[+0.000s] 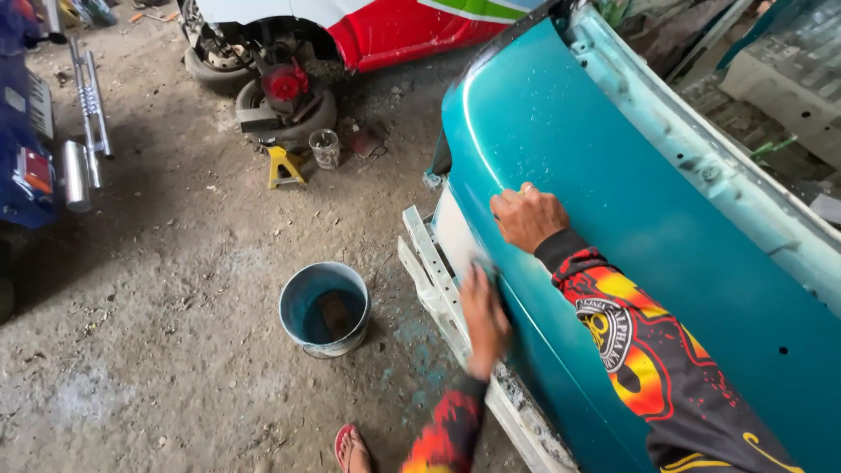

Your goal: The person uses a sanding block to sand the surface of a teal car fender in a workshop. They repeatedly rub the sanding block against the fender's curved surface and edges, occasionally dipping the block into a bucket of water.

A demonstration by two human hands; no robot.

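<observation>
Evidently both hands work a teal car fender (631, 201) at its near-left edge, beside a pale sanded patch (455, 232). Left hand (484, 317) lies flat with fingers pressed together on the panel's lower edge, perhaps over a sanding sheet; I cannot tell. Right hand (527, 217) rests above, fingers curled against the paint. Risks: the flat hand could slip onto the white bumper bracket (431, 278) and scrape itself. A sandalled foot (352, 448) could tip the water bucket (325, 308) just left.

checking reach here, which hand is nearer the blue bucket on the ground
Left. The left hand presses low on the teal car panel, just right of the blue bucket; the right hand rests higher up, farther away.
</observation>
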